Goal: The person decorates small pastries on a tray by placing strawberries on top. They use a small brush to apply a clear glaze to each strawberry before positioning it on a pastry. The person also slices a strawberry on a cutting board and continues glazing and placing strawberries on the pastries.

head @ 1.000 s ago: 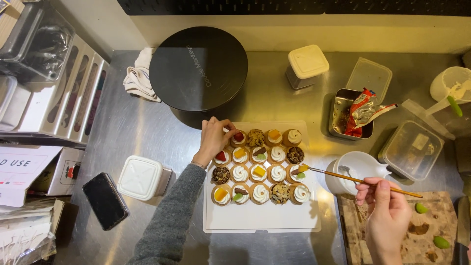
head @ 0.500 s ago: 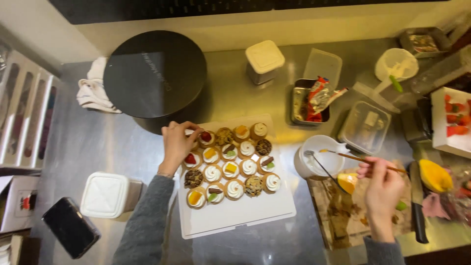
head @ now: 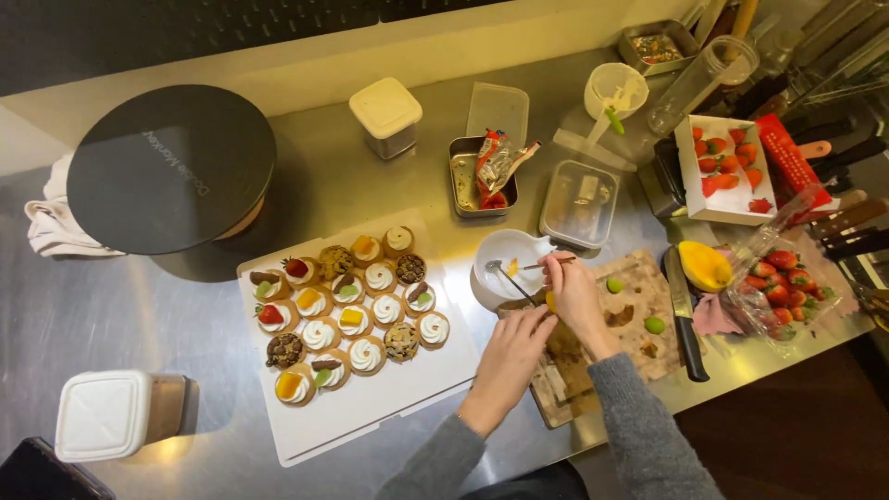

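My right hand [head: 576, 294] is over the wooden cutting board [head: 639, 356], gripping thin tweezers [head: 530, 268] whose tips reach into a white bowl [head: 505, 252]. My left hand [head: 512, 356] stretches across the board's left end. Its fingertips meet a small yellow fruit piece [head: 551, 301] just under my right hand; whether they pinch it is unclear. Left of both hands, a white tray [head: 370, 407] carries several small cream tarts [head: 343, 310] topped with fruit and chocolate.
A black-handled knife [head: 683, 319], a mango half [head: 706, 266] and bagged strawberries [head: 780, 282] lie right of the board. Behind it are a clear tub [head: 579, 204], a metal tin [head: 466, 178] and a strawberry box [head: 722, 171]. A black round stand [head: 171, 167] and a white-lidded box [head: 102, 415] sit left.
My left hand has left the tarts and crossed right to the cutting board beside my right hand. The view has shifted right, showing the strawberries and knife.
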